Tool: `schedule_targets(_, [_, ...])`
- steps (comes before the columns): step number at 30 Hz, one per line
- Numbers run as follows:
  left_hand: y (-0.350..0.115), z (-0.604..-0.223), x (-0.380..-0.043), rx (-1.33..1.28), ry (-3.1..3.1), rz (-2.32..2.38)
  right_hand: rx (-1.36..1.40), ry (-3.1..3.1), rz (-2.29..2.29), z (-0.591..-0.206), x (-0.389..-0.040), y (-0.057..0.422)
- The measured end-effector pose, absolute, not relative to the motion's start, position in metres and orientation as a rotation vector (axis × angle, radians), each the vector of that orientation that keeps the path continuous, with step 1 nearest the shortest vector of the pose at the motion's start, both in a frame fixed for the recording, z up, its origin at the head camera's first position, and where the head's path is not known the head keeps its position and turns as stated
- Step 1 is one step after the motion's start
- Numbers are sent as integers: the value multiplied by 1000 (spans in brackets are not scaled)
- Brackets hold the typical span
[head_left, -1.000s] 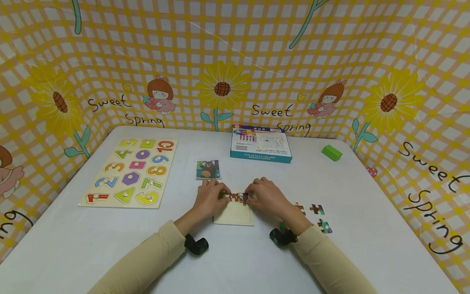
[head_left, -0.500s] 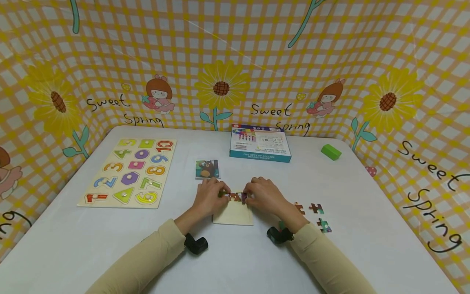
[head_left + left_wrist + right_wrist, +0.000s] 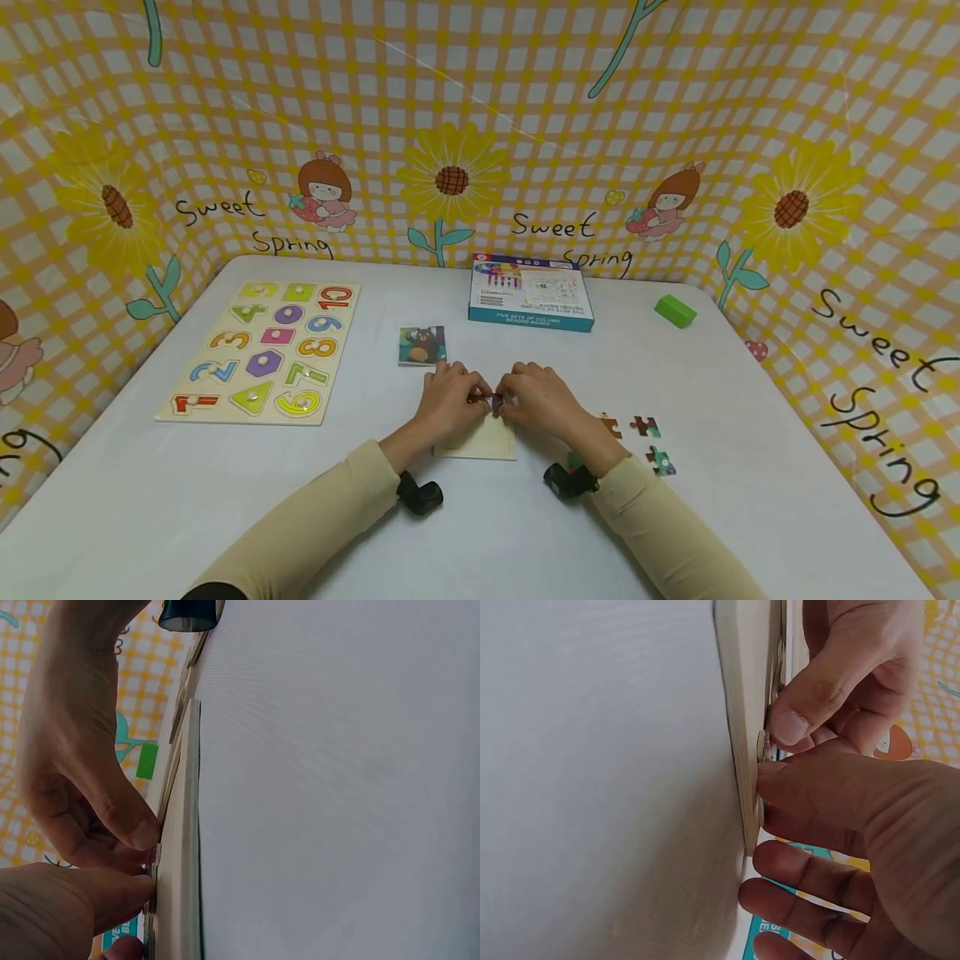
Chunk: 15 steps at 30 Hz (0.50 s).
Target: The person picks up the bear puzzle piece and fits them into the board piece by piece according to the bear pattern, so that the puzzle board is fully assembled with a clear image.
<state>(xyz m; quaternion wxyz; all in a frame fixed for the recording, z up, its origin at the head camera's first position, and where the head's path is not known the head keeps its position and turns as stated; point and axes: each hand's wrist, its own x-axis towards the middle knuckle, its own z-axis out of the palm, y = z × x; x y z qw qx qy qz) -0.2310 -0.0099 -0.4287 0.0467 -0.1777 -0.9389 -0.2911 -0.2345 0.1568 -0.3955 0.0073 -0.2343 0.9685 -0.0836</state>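
Observation:
A small wooden puzzle tray [image 3: 480,446] lies in the middle of the table. Along its far edge, a row of jigsaw pieces is mostly covered by the fingers. My right hand [image 3: 543,402] pinches a dark puzzle piece [image 3: 497,405] at the row's right end. My left hand [image 3: 450,404] is close beside it, thumb and forefinger on a piece of the same row. In the left wrist view both thumbs come down side by side at the thin piece edges [image 3: 153,889]. The right wrist view shows a piece's edge [image 3: 762,746] between the two thumbs.
Several loose jigsaw pieces [image 3: 645,426] lie right of the right wrist, one partly hidden by it. A bear picture card [image 3: 422,345] lies beyond the left hand. A number-and-shape board [image 3: 262,350] is at left, a boxed set [image 3: 531,296] and green block [image 3: 676,311] at the back.
My left hand has slid right along the row, from its left end to near the right hand, and now covers the brown pieces. The right hand has stayed at nearly the same spot.

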Motion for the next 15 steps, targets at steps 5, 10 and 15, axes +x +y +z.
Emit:
schedule_targets(5, [-7, -430, -232, -531, -2872, -837, -725, 3030, -291, -396, -235, 158])
schedule_targets(10, [-7, -431, -232, -525, -2873, -826, -727, 3031, -320, -398, -235, 159])
schedule_targets(15, [-11, -428, -231, -514, -2881, -853, -742, 3028, -351, -400, -235, 159])
